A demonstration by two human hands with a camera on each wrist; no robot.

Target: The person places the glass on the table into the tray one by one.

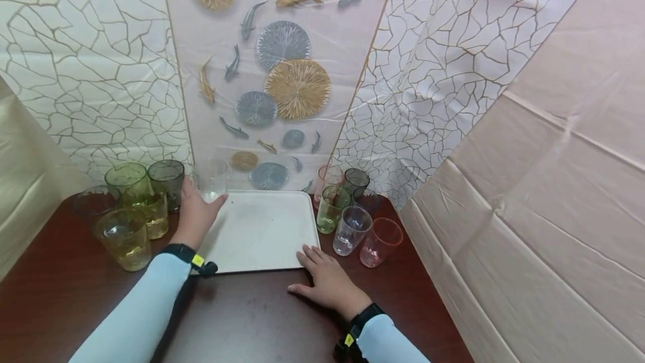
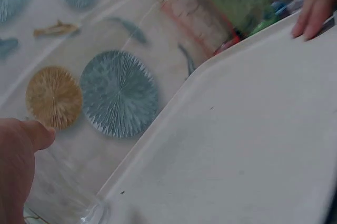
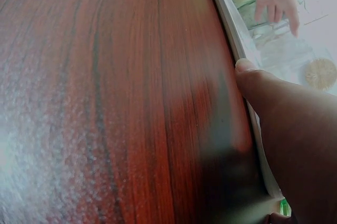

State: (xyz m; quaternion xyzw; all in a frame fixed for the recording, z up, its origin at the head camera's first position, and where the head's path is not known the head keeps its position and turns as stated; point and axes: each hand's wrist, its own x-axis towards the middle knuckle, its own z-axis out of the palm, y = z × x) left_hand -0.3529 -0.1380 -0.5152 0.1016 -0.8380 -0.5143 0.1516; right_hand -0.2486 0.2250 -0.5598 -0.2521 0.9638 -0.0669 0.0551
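My left hand (image 1: pixel 195 214) is at the tray's far left corner. Its thumb and fingers lie on either side of a clear glass (image 1: pixel 214 175), which it grips; the far fingers are partly hidden. In the left wrist view the glass (image 2: pixel 66 192) shows below the thumb, its base by the tray rim. My right hand (image 1: pixel 327 282) rests with spread fingers on the near right corner of a white rectangular tray (image 1: pixel 262 228). The right wrist view has that hand's thumb (image 3: pixel 258 79) against the tray's edge (image 3: pixel 231 21).
Left of the tray stand several larger glasses, including yellow (image 1: pixel 123 240), green (image 1: pixel 128 178) and dark grey (image 1: pixel 167 184) ones. To its right are smaller pink (image 1: pixel 381 242), clear (image 1: pixel 351 231) and green (image 1: pixel 332 209) glasses. Patterned cloth (image 1: pixel 297 88) hangs behind the dark wooden table (image 1: pixel 252 318).
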